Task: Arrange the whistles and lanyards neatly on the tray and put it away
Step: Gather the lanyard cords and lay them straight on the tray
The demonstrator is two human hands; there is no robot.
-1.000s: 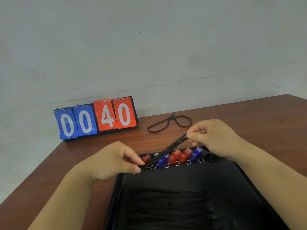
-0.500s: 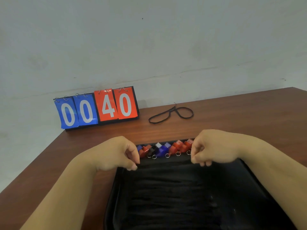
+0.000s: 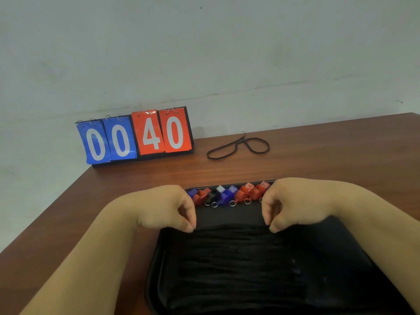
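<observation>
A black tray (image 3: 156, 264) lies on the wooden table in front of me. Several red, blue and black whistles (image 3: 229, 195) with metal rings line its far edge. Black lanyards (image 3: 229, 258) lie stretched side by side across the tray floor. My left hand (image 3: 163, 208) pinches the left end of the farthest lanyard (image 3: 229, 227) and my right hand (image 3: 293, 205) pinches its right end, holding it straight at tray level. My right hand hides the right end of the whistle row. One more black lanyard (image 3: 236, 146) lies loose on the table beyond the tray.
A flip scoreboard (image 3: 136, 137) reading 00 and 40 stands at the back left against the pale wall. The table's left edge (image 3: 56, 212) runs diagonally close to my left forearm. Bare wood (image 3: 329, 160) stretches between the tray and the wall.
Both hands have lowered the stretched lanyard from above the whistles down onto the tray, just beyond the other lanyards. The view has tilted slightly.
</observation>
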